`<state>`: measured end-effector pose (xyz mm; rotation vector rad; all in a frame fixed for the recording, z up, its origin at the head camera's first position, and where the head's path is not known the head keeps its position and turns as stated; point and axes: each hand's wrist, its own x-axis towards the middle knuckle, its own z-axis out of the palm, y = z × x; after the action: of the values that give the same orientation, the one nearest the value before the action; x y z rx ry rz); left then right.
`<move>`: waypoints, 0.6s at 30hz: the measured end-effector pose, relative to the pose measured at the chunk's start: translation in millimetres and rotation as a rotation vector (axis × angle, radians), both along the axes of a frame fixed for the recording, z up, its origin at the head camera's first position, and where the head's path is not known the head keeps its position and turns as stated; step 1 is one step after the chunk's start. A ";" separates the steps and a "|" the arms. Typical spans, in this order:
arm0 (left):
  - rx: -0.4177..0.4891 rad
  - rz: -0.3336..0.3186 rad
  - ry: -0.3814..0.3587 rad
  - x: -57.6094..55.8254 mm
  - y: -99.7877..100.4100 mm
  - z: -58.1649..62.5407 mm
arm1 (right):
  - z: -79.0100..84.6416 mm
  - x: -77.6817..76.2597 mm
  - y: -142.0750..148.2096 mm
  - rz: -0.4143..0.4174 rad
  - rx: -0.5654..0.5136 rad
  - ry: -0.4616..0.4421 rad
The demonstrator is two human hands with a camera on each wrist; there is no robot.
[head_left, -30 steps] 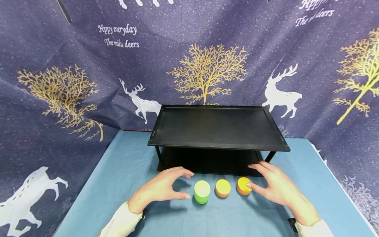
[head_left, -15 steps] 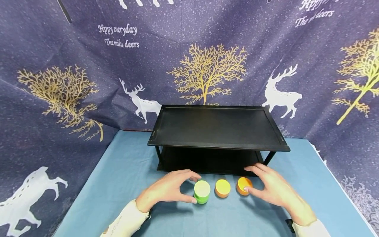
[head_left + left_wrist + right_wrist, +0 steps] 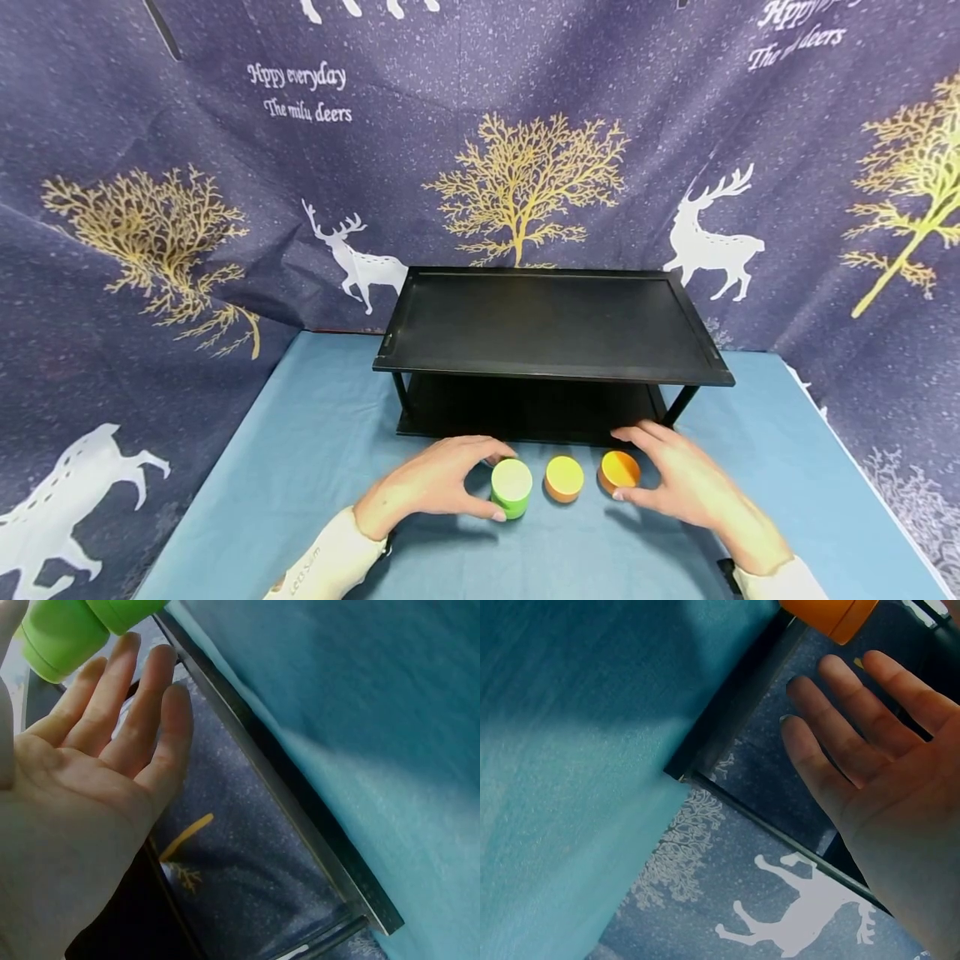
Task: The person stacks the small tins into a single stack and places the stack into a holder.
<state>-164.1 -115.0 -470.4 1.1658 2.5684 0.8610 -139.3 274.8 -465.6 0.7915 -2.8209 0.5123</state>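
Observation:
A green cylinder (image 3: 512,485) with a pale top stands on the blue cloth; the left wrist view shows a groove around its side (image 3: 64,637). My left hand (image 3: 442,477) spreads around its left side, thumb near the front edge and fingers behind. To the right sit two short round blocks with orange sides, one yellow-topped (image 3: 564,479) and one orange-topped (image 3: 619,471). Around the orange-topped block my right hand (image 3: 678,475) is spread, its thumb tip at the block's front right edge. Fingers of both hands look extended in the wrist views.
Just behind the blocks stands a black two-level shelf (image 3: 555,325), its lower board (image 3: 525,417) close to the fingertips. A dark blue curtain (image 3: 375,167) with deer and trees hangs behind. Blue cloth (image 3: 315,417) covers the table.
My left hand has moved right, from beside the green cylinder to around it. My right hand has shifted slightly left and toward me at the orange-topped block. The blocks keep their places.

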 end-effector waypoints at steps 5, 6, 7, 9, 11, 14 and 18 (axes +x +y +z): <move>-0.016 0.000 -0.012 0.7 2.6 -2.3 | 0.0 1.0 -3.0 -0.017 0.023 -0.043; -0.018 0.000 -0.015 0.7 3.1 -2.9 | 0.1 1.1 -3.7 -0.018 0.030 -0.047; -0.022 0.000 -0.013 0.6 3.7 -3.4 | -0.1 0.9 -4.4 -0.016 0.033 -0.050; -0.031 -0.002 -0.006 0.1 4.8 -4.9 | -0.6 0.8 -5.8 -0.013 0.042 -0.056; -0.039 -0.005 0.002 -0.1 5.7 -6.3 | -1.2 0.8 -7.1 -0.015 0.049 -0.068; -0.050 -0.009 0.014 -0.5 6.6 -9.0 | -2.3 0.9 -8.6 -0.025 0.054 -0.095; -0.058 -0.012 0.022 -1.3 6.8 -12.0 | -4.1 0.4 -9.8 -0.034 0.056 -0.108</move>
<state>-165.4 -108.2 -482.4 1.1794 2.5831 0.7696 -138.9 265.0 -469.8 0.7466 -2.9542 0.4870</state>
